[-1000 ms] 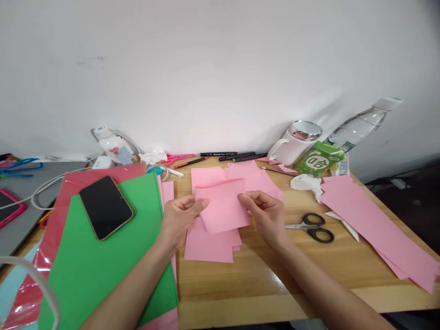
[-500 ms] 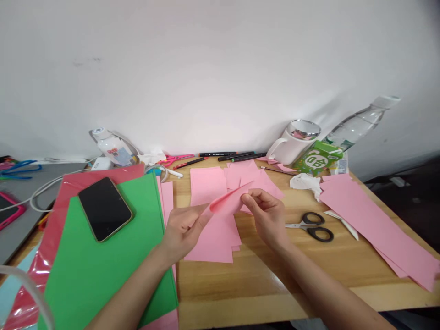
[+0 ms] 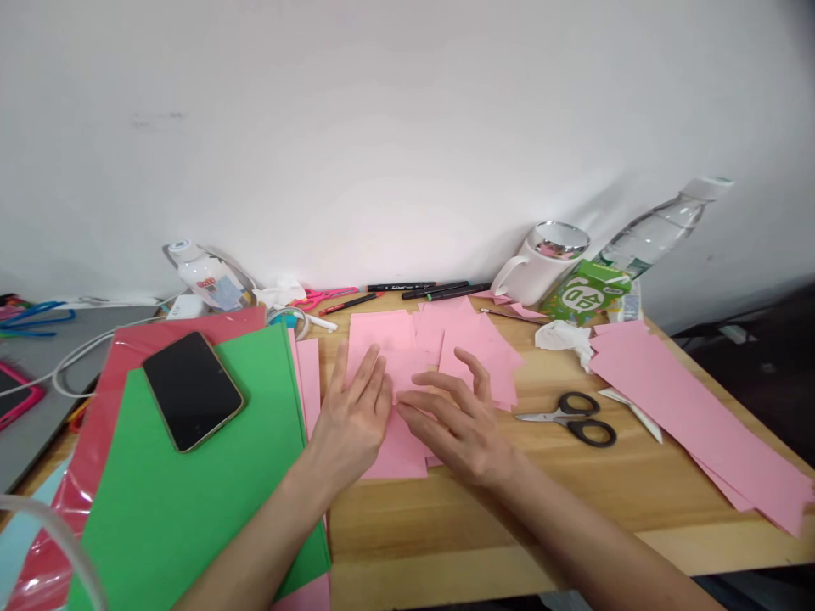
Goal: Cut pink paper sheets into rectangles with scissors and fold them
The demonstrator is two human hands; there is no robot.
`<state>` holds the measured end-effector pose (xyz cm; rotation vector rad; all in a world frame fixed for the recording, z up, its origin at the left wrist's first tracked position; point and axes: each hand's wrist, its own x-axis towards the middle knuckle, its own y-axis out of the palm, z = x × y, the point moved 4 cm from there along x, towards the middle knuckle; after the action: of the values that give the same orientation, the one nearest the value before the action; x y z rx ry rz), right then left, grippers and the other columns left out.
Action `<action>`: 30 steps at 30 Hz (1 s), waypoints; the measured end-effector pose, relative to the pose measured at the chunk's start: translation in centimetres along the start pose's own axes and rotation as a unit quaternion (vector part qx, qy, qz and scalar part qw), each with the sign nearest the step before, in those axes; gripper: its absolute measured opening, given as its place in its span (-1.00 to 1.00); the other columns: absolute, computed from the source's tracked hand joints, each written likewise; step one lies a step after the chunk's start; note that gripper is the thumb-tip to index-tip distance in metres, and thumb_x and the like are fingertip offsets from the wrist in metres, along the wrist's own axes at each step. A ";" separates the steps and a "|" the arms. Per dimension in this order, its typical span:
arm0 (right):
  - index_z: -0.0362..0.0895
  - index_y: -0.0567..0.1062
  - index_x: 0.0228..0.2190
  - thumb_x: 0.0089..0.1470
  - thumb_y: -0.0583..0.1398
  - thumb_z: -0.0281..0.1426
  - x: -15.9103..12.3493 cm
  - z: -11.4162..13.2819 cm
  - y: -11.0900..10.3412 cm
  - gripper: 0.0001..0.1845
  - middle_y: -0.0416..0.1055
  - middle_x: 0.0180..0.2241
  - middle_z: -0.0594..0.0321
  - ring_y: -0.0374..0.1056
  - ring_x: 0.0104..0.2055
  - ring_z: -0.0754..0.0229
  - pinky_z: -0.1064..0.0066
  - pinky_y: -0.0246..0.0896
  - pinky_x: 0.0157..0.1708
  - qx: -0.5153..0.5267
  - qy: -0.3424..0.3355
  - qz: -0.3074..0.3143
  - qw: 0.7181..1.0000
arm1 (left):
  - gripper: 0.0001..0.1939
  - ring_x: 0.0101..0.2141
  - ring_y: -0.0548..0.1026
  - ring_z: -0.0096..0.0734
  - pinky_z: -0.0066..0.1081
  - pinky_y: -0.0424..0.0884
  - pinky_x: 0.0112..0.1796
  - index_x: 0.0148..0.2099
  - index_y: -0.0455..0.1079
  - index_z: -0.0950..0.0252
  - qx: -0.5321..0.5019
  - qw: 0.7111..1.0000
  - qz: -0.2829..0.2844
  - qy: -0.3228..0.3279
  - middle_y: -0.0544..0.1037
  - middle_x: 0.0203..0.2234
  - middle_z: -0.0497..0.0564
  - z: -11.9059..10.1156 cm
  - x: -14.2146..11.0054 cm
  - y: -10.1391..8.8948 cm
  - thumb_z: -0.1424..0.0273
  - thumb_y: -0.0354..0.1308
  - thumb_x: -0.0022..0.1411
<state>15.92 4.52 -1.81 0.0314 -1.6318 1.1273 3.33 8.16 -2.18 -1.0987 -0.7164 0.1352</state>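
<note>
A pink sheet of paper [image 3: 411, 367] lies over other pink paper pieces [image 3: 400, 456] in front of me. My left hand [image 3: 351, 420] rests flat on its left side, fingers stretched out and pointing away from me. My right hand [image 3: 459, 422] is over the right side, its fingers spread and slightly bent, the lower fingertips touching the paper. Neither hand grips anything. The hands hide part of the sheet, so I cannot tell how its fold lies. Black-handled scissors [image 3: 576, 418] lie to the right of my right hand.
Left of the hands, a phone [image 3: 193, 390] lies on green sheets [image 3: 210, 509]. Along the wall stand a white mug [image 3: 541, 270], a green carton [image 3: 586, 293] and a leaning bottle [image 3: 659, 231], with pens [image 3: 446, 290] nearby. Long pink strips [image 3: 694, 416] cover the right side.
The curled pink paper has come down from between my hands onto the pile. My left hand has flattened on it, and my right hand has released its pinch and spread its fingers.
</note>
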 end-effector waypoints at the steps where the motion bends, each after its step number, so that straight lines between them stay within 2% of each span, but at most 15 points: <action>1: -0.10 0.47 -0.35 0.11 0.09 -0.57 0.1 0.0 0.0 -0.81 0.55 -0.31 0.35 0.35 -0.13 0.15 -0.11 -0.13 0.12 -0.004 0.000 -0.001 1.000 | -0.78 0.09 0.26 0.04 0.23 0.04 0.08 -0.16 0.41 0.48 0.005 1.000 0.003 -0.001 0.49 -0.09 0.28 -0.2 0.0 -0.1 0.58 -0.03 0.19; 7: -0.13 0.47 -0.42 0.08 0.12 -0.55 0.3 0.4 -0.1 -0.85 0.55 -0.35 0.32 0.39 -0.23 0.17 -0.03 -0.04 0.07 -0.040 -0.003 -0.018 0.999 | -0.78 0.14 0.17 0.09 0.29 -0.10 0.09 -0.18 0.41 0.53 0.007 1.000 0.000 0.004 0.47 -0.08 0.34 -0.9 0.0 -0.5 0.57 -0.03 0.20; 13: -0.10 0.42 -0.54 0.01 0.20 -0.53 0.4 0.2 -0.2 -0.85 0.55 -0.41 0.41 0.40 -0.28 0.22 0.04 0.02 0.04 -0.060 -0.010 -0.036 0.998 | -0.81 0.14 0.16 0.07 0.39 -0.16 0.04 -0.20 0.39 0.46 0.006 1.000 -0.016 0.001 0.47 -0.06 0.27 -0.6 0.1 -1.1 0.57 -0.04 0.23; 17: -0.08 0.42 -0.47 -0.07 0.27 -0.53 0.4 -1.0 -1.2 -0.86 0.56 -0.42 0.45 0.41 -0.29 0.22 0.03 0.00 0.05 -0.070 0.008 -0.083 0.994 | -0.84 0.14 0.14 0.10 0.42 -0.20 0.03 -0.20 0.38 0.46 0.009 0.999 -0.036 -0.011 0.48 -0.07 0.27 0.0 0.2 -1.5 0.59 -0.01 0.21; 20: -0.05 0.41 -0.48 -0.07 0.27 -0.51 0.3 -2.3 -2.0 -0.85 0.55 -0.44 0.47 0.42 -0.33 0.23 0.03 0.02 0.04 -0.094 0.012 -0.091 0.991 | -0.85 0.14 0.15 0.08 0.40 -0.20 0.04 -0.21 0.36 0.46 0.001 0.999 -0.051 -0.018 0.49 -0.09 0.26 0.5 0.2 -1.6 0.62 0.00 0.19; 23: -0.04 0.39 -0.49 -0.13 0.28 -0.56 0.0 -4.0 -3.1 -0.79 0.54 -0.47 0.43 0.41 -0.36 0.21 0.03 0.08 0.00 -0.140 0.051 -0.154 0.977 | -0.82 0.10 0.24 0.05 0.39 -0.23 0.04 -0.20 0.36 0.44 -0.021 0.994 -0.090 -0.050 0.52 -0.13 0.25 1.2 0.2 -1.9 0.65 0.00 0.16; 25: -0.02 0.39 -0.42 -0.14 0.27 -0.57 -0.2 -4.7 -3.3 -0.75 0.54 -0.43 0.37 0.41 -0.33 0.17 0.04 0.13 -0.04 -0.124 0.080 -0.180 0.972 | -0.77 0.09 0.26 0.04 0.36 -0.21 0.06 -0.14 0.35 0.43 -0.068 0.989 -0.112 -0.073 0.53 -0.13 0.23 1.7 0.1 -2.0 0.66 0.01 0.15; 26: -0.02 0.39 -0.34 -0.13 0.28 -0.52 -0.2 -4.8 -3.1 -0.72 0.54 -0.38 0.31 0.41 -0.28 0.14 0.04 0.15 -0.05 -0.092 0.084 -0.168 0.978 | -0.75 0.10 0.25 0.02 0.33 -0.17 0.07 -0.12 0.34 0.41 -0.105 0.984 -0.117 -0.078 0.52 -0.12 0.21 1.8 0.1 -2.0 0.66 0.02 0.14; 28: -0.03 0.34 -0.17 -0.10 0.29 -0.37 0.0 -4.3 -2.4 -0.59 0.50 -0.24 0.17 0.39 -0.17 0.06 0.02 0.17 -0.04 -0.004 0.074 -0.124 0.989 | -0.75 0.12 0.23 -0.04 0.21 -0.03 0.09 -0.11 0.35 0.37 -0.206 0.968 -0.115 -0.083 0.53 -0.12 0.17 1.8 0.2 -2.1 0.63 0.01 0.16; 30: -0.07 0.30 -0.08 -0.10 0.29 -0.26 0.2 -3.5 -1.7 -0.48 0.47 -0.17 0.08 0.36 -0.11 0.02 0.05 0.20 -0.07 0.094 0.079 -0.069 0.990 | -0.85 0.04 0.33 -0.13 -0.02 0.20 0.03 -0.27 0.39 0.34 -0.341 0.930 -0.085 -0.107 0.57 -0.27 0.08 1.7 0.4 -2.1 0.57 -0.01 0.20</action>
<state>19.34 5.97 -0.77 0.1708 -1.3593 1.1428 2.12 8.68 0.20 -1.6939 -1.0956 -0.1606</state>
